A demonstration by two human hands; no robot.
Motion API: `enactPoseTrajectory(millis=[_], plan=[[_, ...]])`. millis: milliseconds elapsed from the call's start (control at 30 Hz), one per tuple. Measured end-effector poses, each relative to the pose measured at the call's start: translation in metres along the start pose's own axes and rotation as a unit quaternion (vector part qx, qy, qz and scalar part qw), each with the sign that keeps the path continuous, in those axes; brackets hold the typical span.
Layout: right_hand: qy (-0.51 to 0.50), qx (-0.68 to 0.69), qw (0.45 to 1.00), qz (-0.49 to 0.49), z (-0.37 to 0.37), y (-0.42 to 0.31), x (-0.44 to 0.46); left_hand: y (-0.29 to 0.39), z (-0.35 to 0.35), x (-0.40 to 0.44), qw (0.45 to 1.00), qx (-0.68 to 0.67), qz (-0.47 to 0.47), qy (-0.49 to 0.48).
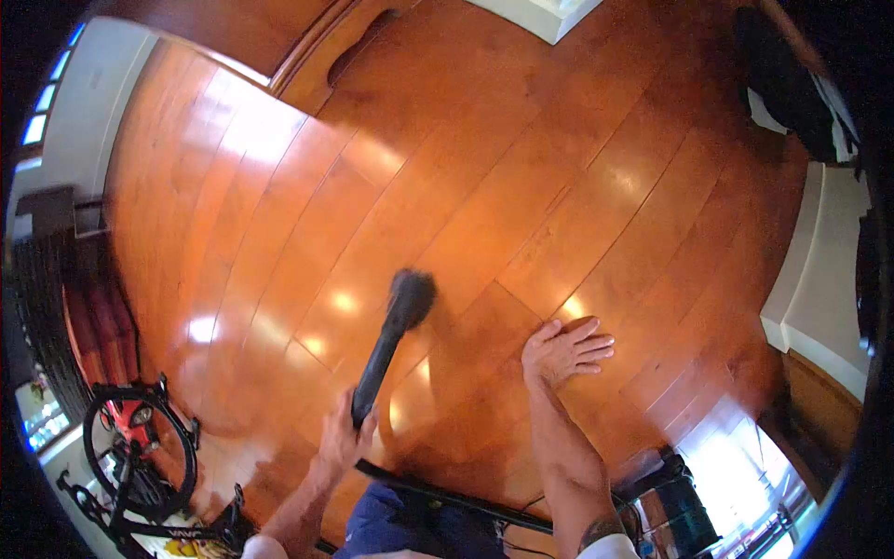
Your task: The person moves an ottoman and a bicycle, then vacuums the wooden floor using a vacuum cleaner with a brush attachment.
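My left hand is wrapped round the lower end of a black vacuum wand. The wand slants up and to the right, and its dark brush head is somewhat blurred over the wooden floor. To the right, my right hand is spread, palm down and holding nothing; whether it touches the boards I cannot tell. A long black tube crosses in front of my blue shorts.
A bicycle stands at the lower left, beside wooden steps. Wooden furniture is at the top left. White wall bases jut in at the top and right. A black object with cables lies at the lower right.
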State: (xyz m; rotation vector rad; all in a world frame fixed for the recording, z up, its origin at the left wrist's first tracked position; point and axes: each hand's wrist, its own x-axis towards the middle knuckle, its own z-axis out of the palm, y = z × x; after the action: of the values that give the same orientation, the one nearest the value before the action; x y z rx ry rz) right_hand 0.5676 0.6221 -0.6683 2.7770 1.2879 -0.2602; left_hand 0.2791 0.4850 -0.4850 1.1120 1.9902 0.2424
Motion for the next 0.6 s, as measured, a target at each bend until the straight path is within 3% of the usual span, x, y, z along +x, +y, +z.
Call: enactPoseTrajectory(millis=[67, 100, 133, 267, 367, 433, 467, 500, 600], plan=[[0.006, -0.013, 1.0, 0.006, 0.008, 0.002, 0.0, 0.018, 0.023, 0.041, 0.996, 0.018, 0.086, 0.027], [0.004, -0.014, 1.0, -0.006, 0.009, 0.003, 0.0, 0.05, 0.029, 0.07, 0.998, -0.017, 0.044, -0.029], [0.017, 0.002, 1.0, -0.007, 0.009, 0.004, -0.001, 0.057, 0.055, 0.107, 0.992, -0.019, 0.127, 0.001], [0.073, -0.008, 0.997, -0.018, 0.018, 0.004, -0.002, 0.146, 0.091, 0.179, 0.971, -0.015, 0.229, 0.061], [0.106, -0.019, 0.994, -0.028, 0.024, 0.004, 0.003, 0.112, 0.091, 0.131, 0.977, 0.007, 0.201, 0.067], [0.115, -0.032, 0.993, -0.015, 0.028, 0.007, 0.001, 0.061, 0.08, 0.055, 0.995, -0.013, 0.098, 0.016], [0.066, -0.024, 0.998, -0.01, 0.013, 0.002, -0.003, 0.027, 0.08, 0.011, 0.998, -0.009, 0.065, 0.026], [0.065, -0.027, 0.997, -0.013, 0.01, -0.001, -0.005, -0.017, 0.086, -0.036, 0.99, 0.062, 0.098, 0.078], [0.052, -0.012, 0.999, -0.001, 0.014, 0.0, -0.003, -0.101, 0.073, -0.158, 0.994, 0.024, -0.05, 0.092]])
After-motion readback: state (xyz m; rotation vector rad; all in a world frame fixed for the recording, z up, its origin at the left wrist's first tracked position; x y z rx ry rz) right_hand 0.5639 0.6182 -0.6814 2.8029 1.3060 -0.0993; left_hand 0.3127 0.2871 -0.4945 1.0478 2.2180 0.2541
